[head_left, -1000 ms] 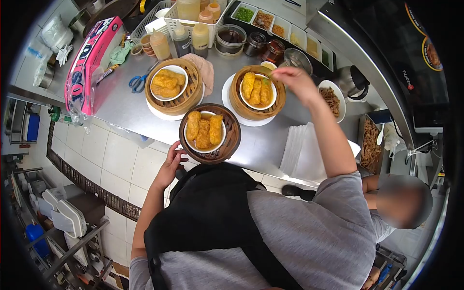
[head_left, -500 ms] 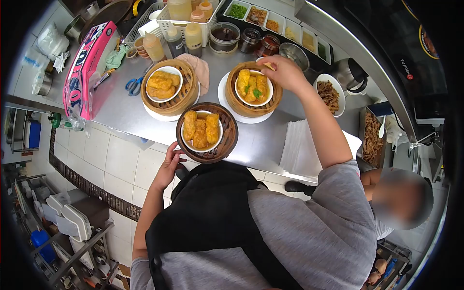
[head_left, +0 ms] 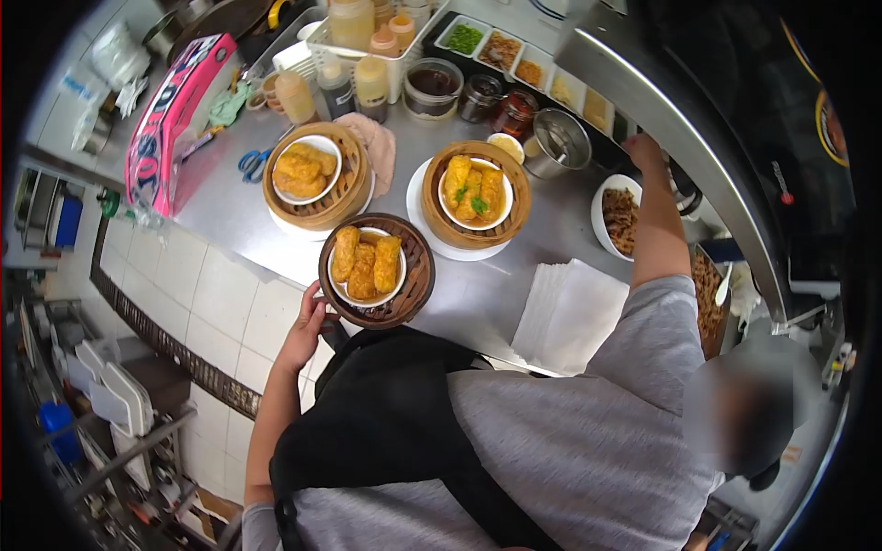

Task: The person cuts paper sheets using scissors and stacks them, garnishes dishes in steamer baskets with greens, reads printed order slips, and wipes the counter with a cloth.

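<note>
Dark steamer basket (head_left: 424, 268) with bowl of golden rolls (head_left: 363, 264) sits at surface (head_left: 482, 317) edge, left hand (head_left: 305, 335) fingertips at its rim, grip unclear; no green on these rolls. Ahead, between the hands, pale basket (head_left: 476, 239) already shows green garnish (head_left: 480, 205), absent a second ago. Right hand (head_left: 643, 151), then above that basket, now beyond shredded-meat bowl (head_left: 598, 223), fingers partly hidden, cannot tell if grasping.

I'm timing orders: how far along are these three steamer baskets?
The right basket looks garnished, with greens on its rolls. The left hand is at the front basket, the right hand by the topping trays. Likely remaining: greens for the front and left baskets, showing none.
</note>
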The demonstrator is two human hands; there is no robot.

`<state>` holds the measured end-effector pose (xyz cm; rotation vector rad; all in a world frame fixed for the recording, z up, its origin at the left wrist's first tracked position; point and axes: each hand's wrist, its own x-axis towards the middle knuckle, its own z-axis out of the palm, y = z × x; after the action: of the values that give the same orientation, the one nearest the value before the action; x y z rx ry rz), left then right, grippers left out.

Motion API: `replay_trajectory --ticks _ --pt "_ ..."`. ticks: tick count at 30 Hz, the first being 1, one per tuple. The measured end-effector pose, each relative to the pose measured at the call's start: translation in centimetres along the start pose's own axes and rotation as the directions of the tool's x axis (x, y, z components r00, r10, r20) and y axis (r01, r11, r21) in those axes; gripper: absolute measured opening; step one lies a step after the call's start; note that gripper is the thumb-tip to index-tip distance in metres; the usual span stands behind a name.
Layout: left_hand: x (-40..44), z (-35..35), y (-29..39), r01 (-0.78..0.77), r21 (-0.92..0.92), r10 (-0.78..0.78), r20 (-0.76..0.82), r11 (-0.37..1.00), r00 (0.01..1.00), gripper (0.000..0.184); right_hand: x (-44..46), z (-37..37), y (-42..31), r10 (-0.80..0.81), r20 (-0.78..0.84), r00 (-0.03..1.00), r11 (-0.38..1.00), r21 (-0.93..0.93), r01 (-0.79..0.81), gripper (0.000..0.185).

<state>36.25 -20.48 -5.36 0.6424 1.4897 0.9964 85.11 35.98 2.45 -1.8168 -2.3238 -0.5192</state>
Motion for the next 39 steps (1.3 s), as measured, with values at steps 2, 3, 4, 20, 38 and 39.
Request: replay_trajectory --ticks 2,3,4,20,38,39 --pt "-0.2 0.3 0.3 0.009 0.018 -0.009 -0.013 1.000 1.000 0.053 1.0 -1.0 -1.2 -0.021 0.171 0.985 0.999 0.033 0.016 0.032" --pt "-0.1 0.4 0.1 0.010 0.009 -0.010 -0.019 1.000 1.000 0.054 1.6 -1.1 -1.8 -0.028 0.230 0.973 0.999 0.034 0.021 0.032" --pt "-0.1 0.5 0.1 0.006 0.013 -0.006 -0.039 1.000 0.999 0.053 2.3 -1.1 -2.4 -0.036 0.288 0.957 0.999 0.036 0.026 0.033" --pt "0.2 0.7 -0.1 0.031 -0.065 -0.034 -0.053 0.997 0.998 0.051 5.5 -1.4 6.3 -0.074 0.261 0.962 0.665 0.732 -0.148 0.029" --pt "0.1 0.9 0.2 0.012 -0.087 -0.016 -0.049 0.996 0.999 0.051 6.0 -1.5 3.7 -0.015 0.167 0.986 0.858 0.509 -0.073 0.026" --pt "0.0 0.9 0.1 0.019 -0.089 -0.023 -0.050 0.996 0.998 0.051 6.1 -1.3 3.1 0.006 0.138 0.990 0.897 0.437 -0.067 0.025"
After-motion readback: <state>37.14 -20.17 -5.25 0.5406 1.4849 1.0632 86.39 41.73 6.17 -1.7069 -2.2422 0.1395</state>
